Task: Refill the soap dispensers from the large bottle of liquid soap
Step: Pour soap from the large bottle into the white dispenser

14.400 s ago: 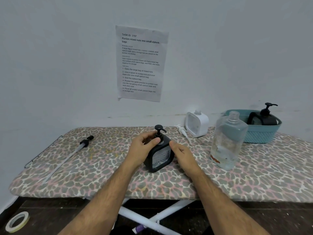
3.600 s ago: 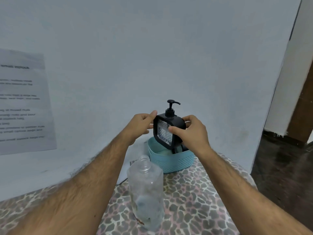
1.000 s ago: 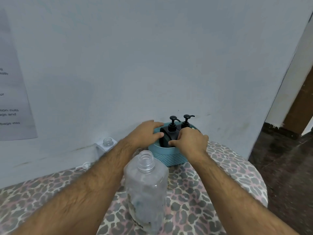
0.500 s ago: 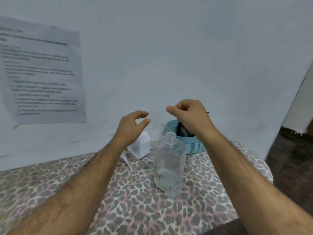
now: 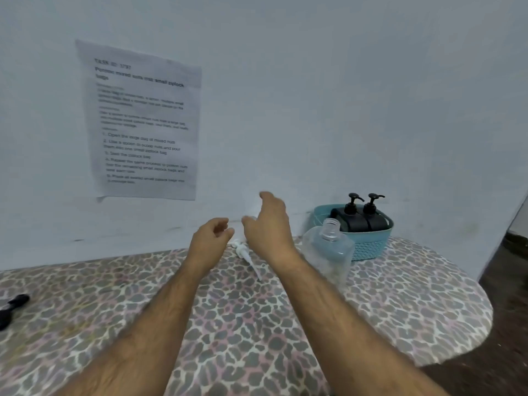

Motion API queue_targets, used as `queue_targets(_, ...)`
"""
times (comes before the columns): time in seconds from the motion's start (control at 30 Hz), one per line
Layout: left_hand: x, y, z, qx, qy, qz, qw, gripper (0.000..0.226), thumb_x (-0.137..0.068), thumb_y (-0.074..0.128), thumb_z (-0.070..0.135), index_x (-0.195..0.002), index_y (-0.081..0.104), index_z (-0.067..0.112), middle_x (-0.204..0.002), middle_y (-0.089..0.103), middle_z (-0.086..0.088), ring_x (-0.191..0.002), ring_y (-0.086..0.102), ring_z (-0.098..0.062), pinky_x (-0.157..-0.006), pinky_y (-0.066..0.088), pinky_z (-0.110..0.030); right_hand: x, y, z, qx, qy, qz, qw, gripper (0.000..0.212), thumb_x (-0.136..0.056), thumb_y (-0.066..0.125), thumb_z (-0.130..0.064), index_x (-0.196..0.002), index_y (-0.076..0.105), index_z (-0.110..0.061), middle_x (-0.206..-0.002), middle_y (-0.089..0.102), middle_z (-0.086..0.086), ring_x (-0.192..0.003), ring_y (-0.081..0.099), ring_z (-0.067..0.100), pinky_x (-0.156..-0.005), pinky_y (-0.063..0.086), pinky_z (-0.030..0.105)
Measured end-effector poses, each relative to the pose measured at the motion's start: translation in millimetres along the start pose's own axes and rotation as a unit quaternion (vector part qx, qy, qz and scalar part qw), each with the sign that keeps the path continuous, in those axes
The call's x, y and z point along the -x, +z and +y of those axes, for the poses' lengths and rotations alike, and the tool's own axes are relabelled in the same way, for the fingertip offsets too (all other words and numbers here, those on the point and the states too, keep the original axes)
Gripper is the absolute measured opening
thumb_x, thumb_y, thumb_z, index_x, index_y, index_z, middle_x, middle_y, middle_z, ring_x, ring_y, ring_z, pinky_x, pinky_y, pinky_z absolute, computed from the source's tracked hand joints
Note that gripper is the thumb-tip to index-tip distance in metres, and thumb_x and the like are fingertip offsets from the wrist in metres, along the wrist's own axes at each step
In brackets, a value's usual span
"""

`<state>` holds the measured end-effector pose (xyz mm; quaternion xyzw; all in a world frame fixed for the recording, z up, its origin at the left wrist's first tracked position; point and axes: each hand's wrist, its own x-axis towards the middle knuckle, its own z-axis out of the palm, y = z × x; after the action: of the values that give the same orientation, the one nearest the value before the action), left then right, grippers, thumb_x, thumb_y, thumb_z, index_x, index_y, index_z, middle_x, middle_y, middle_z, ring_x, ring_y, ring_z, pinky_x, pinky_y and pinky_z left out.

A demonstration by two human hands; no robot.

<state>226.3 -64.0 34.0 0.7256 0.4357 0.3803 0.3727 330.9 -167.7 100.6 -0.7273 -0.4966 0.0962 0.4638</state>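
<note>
Both hands, left (image 5: 210, 241) and right (image 5: 267, 227), hold nothing, each grip loosely curled. Just right of the right hand, the uncapped clear plastic soap bottle (image 5: 327, 252) could be knocked and spill across the leopard-print worktop (image 5: 400, 304).

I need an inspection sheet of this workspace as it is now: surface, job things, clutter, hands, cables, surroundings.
Surface: board with leopard-print cover.
Job's things: two black dispensers upright in teal basket; large clear bottle uncapped, beside basket; white pump lying flat.
Clutter: black pump head at left edge.
Hands: left hand and right hand hold nothing, above the white pump.
Cables: nothing seen.
Surroundings: pale wall, printed sheet, dark floor at right.
</note>
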Motion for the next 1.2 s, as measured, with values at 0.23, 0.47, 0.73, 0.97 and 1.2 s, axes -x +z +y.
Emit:
queue_targets(0.23,8.9,-9.2,-25.1,0.016,-0.028,0.0,0.999,0.043,-0.096,0.062,0.024,-0.136,0.055,0.011,-0.136,0.059,-0.005,-0.122,0.055,-0.015,-0.105,0.042,-0.031,-24.1,60.3,52.5,0.037,0.212,0.075,0.974,0.091,-0.093,0.066,-0.02,-0.158,0.003,-0.013,-0.164,-0.005,0.017,-0.152,0.003,0.034,-0.123,0.017,0.042)
queue_targets(0.47,14.2,-19.5,-37.8,0.034,-0.028,0.001,0.999,0.042,-0.096,0.062,0.027,-0.136,0.056,0.013,-0.134,0.06,-0.001,-0.117,0.056,-0.011,-0.1,0.044,-0.027,-47.0,74.2,84.1,-0.06,0.279,0.137,0.949,0.073,-0.088,0.067,-0.017,-0.149,0.027,-0.011,-0.146,0.043,0.014,-0.13,0.047,0.034,-0.102,0.048,0.048)
queue_targets(0.73,32.6,-27.5,-40.5,0.054,-0.024,0.01,0.998,0.042,-0.097,0.062,0.029,-0.136,0.056,0.015,-0.132,0.06,0.002,-0.117,0.056,-0.01,-0.092,0.044,-0.021,-29.0,71.6,85.9,-0.112,0.194,0.168,0.96,0.048,-0.089,0.067,-0.01,-0.132,0.046,-0.01,-0.131,0.057,0.01,-0.116,0.057,0.03,-0.084,0.045,0.03)
queue_targets(0.97,58.3,-47.3,-33.5,0.104,-0.008,0.026,0.994,0.063,-0.087,0.074,0.029,-0.143,0.049,0.015,-0.144,0.052,0.0,-0.129,0.05,-0.012,-0.103,0.042,-0.028,12.5,59.3,56.6,-0.189,0.037,0.054,0.98,0.055,-0.087,0.069,-0.012,-0.137,0.047,-0.019,-0.126,0.057,-0.002,-0.11,0.055,0.015,-0.092,0.049,0.03)
queue_targets(1.2,105.8,-81.2,-36.5,0.131,0.009,-0.034,0.991,0.073,-0.078,0.083,0.021,-0.143,0.049,0.018,-0.136,0.059,0.004,-0.125,0.056,-0.01,-0.099,0.051,-0.029,65.9,50.3,51.9,-0.228,-0.043,-0.134,0.963,0.051,-0.088,0.07,-0.011,-0.135,0.054,-0.023,-0.122,0.062,-0.004,-0.109,0.062,0.016,-0.088,0.057,0.034)
